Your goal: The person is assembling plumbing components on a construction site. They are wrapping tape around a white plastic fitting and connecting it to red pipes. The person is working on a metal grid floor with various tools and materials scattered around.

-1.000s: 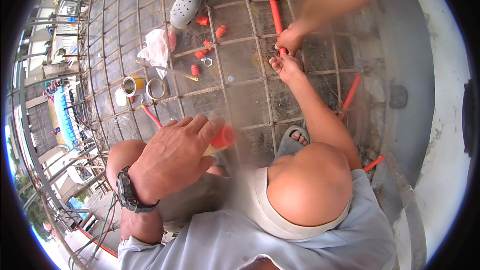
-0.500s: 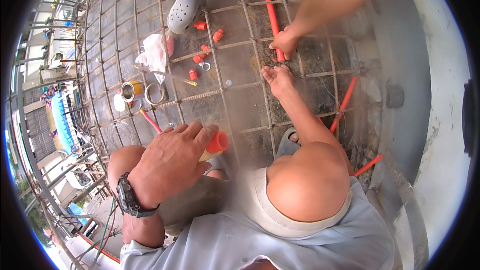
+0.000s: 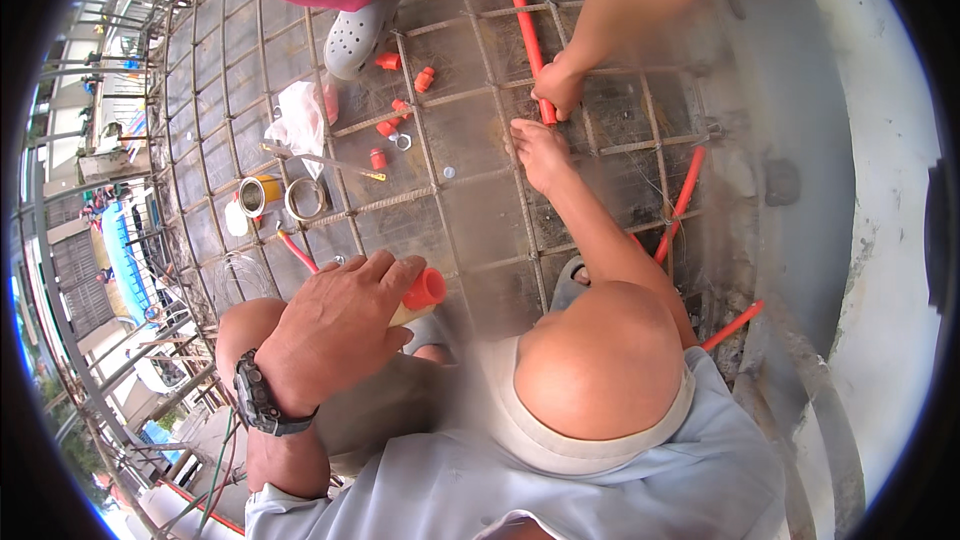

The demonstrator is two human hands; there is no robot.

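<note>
My left hand (image 3: pixel 345 325), with a black watch on the wrist, is closed around an orange pipe fitting (image 3: pixel 427 287). A cream-coloured surface shows just under that fitting, its kind partly hidden by my fingers. My right hand (image 3: pixel 541 153) reaches forward past my knee, fingers stretched out and apparently holding nothing. Its fingertips are just short of the lower end of a long orange pipe (image 3: pixel 522 10). Another person's hand (image 3: pixel 560 90) grips that pipe near its end.
A rebar grid (image 3: pixel 400 193) covers the dark floor. Several orange fittings (image 3: pixel 425 78), a white plastic bag (image 3: pixel 298 120), an open can (image 3: pixel 258 195), a hacksaw blade (image 3: pixel 340 166) and a wire coil (image 3: pixel 240 280) lie left of centre. More orange pipe (image 3: pixel 686 202) lies right, beside a pale wall (image 3: pixel 890 240).
My right hand's fingers have turned, with the palm showing less. The other person's hand and the pipe end sit slightly lower and further left. My left hand keeps its hold on the fitting.
</note>
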